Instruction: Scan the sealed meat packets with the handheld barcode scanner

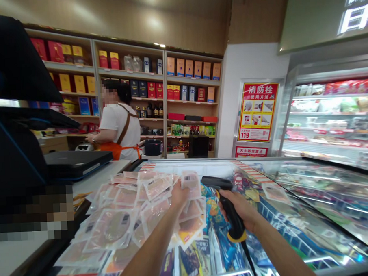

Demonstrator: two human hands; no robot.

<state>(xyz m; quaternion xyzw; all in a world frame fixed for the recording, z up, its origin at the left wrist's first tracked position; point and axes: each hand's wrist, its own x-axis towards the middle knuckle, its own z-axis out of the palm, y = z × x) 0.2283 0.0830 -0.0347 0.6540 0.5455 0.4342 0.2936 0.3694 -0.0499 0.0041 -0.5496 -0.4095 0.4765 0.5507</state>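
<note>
My right hand (pixel 240 206) is wrapped round the handle of a black and yellow barcode scanner (pixel 233 221), its head turned left. A cord runs down from the handle. My left hand (pixel 180 193) grips the edge of a flat clear packet (pixel 191 180) with a barcode label facing me, just left of the scanner's head. Under and beside that hand, many similar flat packets (pixel 114 226) with pinkish, round contents lie in an overlapping pile on the glass top of a chest freezer (pixel 209 163). A single packet (pixel 276 192) lies apart to the right.
Colourful frozen bags (pixel 225 250) and wire baskets (pixel 279 223) show through the freezer glass. On the left is a counter with a dark checkout terminal (pixel 15 121). Beyond the freezer, a person in an orange apron (pixel 119 120) stands before shelves of boxes (pixel 188 68). A lit fridge (pixel 332 115) stands right.
</note>
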